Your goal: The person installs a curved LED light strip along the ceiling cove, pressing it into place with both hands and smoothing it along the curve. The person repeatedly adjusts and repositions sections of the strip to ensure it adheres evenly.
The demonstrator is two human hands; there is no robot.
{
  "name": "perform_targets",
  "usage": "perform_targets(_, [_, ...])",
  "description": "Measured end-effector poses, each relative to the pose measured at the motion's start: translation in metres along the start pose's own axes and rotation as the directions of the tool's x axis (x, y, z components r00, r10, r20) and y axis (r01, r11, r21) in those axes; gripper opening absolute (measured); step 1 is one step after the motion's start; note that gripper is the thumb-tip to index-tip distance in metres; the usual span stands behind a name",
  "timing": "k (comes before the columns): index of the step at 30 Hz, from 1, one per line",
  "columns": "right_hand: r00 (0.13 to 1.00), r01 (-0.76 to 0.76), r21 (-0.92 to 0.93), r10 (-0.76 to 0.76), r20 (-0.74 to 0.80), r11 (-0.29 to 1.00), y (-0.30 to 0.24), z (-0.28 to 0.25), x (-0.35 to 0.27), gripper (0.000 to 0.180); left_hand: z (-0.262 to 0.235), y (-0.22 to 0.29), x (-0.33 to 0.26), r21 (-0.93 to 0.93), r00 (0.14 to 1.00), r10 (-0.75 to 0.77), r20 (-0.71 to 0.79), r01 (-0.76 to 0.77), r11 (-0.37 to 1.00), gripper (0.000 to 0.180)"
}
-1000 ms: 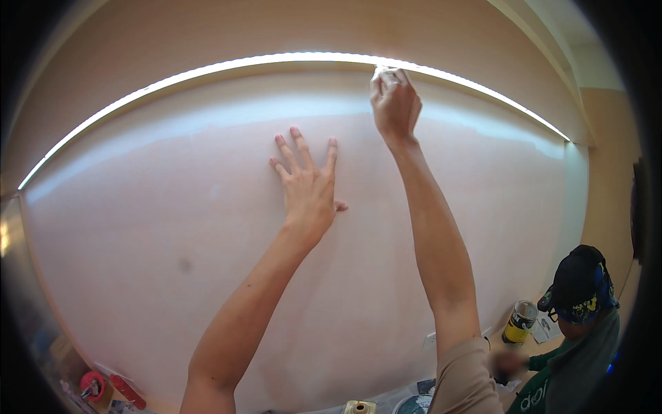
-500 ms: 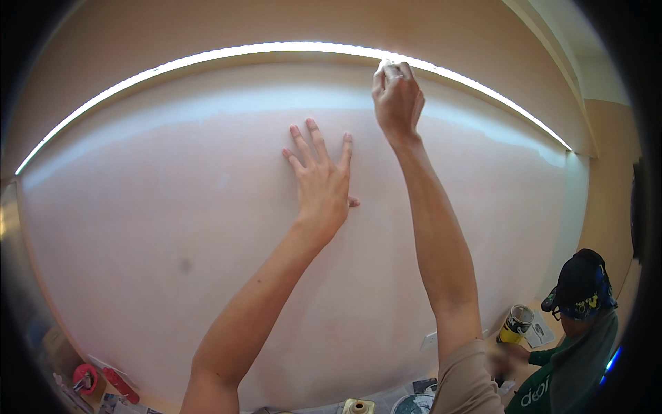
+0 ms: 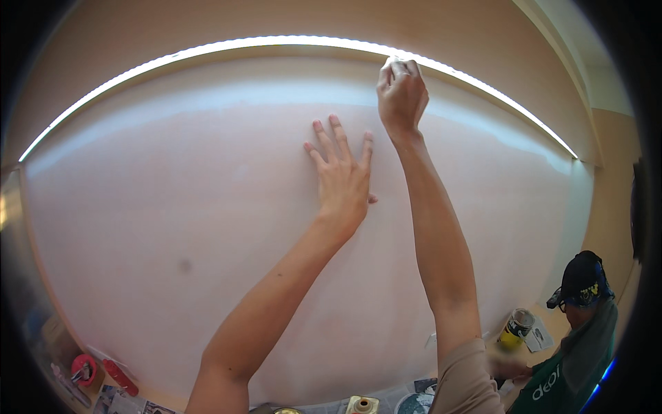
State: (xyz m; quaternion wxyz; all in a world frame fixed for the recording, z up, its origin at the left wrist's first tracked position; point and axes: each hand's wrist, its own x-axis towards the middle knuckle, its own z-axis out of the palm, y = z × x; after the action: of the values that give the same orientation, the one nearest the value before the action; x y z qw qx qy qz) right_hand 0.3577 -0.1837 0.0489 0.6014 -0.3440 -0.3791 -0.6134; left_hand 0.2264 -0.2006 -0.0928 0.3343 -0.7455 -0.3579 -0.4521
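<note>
My left hand lies flat on the pale pink wall, fingers spread and pointing up. My right hand reaches higher, closed around a small pale object that it presses against the wall just under the lit strip along the top. What the object is cannot be told. Both forearms rise from the lower edge.
Another person in a dark cap and green top crouches at the lower right beside a yellow can. Red tools lie at the lower left. Small containers sit on the floor at the bottom centre.
My left hand has slid up and to the right along the wall. My right hand stays near the lit strip, shifted slightly.
</note>
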Motion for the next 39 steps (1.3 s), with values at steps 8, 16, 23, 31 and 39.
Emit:
perform_targets(8, [0.995, 0.101, -0.029, -0.101, -0.007, 0.994, -0.011, -0.005, 0.005, 0.020, -0.005, -0.001, 0.001, 0.016, 1.000, -0.022, 0.004, 0.022, 1.000, 0.108])
perform_targets(16, [1.000, 0.007, -0.001, -0.007, -0.004, 1.000, -0.003, -0.005, 0.017, 0.016, -0.013, 0.001, 0.006, -0.023, 1.000, -0.001, 0.003, 0.001, 1.000, 0.110])
perform_targets(23, [0.995, -0.098, 0.012, 0.098, 0.024, 0.995, 0.038, -0.031, 0.032, 0.021, -0.027, -0.001, 0.011, -0.039, 1.000, 0.009, -0.003, -0.009, 0.999, 0.110])
perform_targets(31, [0.999, -0.020, 0.068, 0.017, 0.038, 0.997, 0.011, -0.009, 0.047, 0.022, -0.036, -0.006, 0.027, -0.043, 1.000, 0.000, -0.012, 0.000, 0.999, 0.110])
perform_targets(39, [0.999, -0.008, 0.027, 0.007, 0.035, 1.000, 0.038, -0.008, 0.069, 0.019, -0.051, 0.001, 0.049, -0.026, 1.000, 0.015, -0.005, -0.015, 1.000, 0.109])
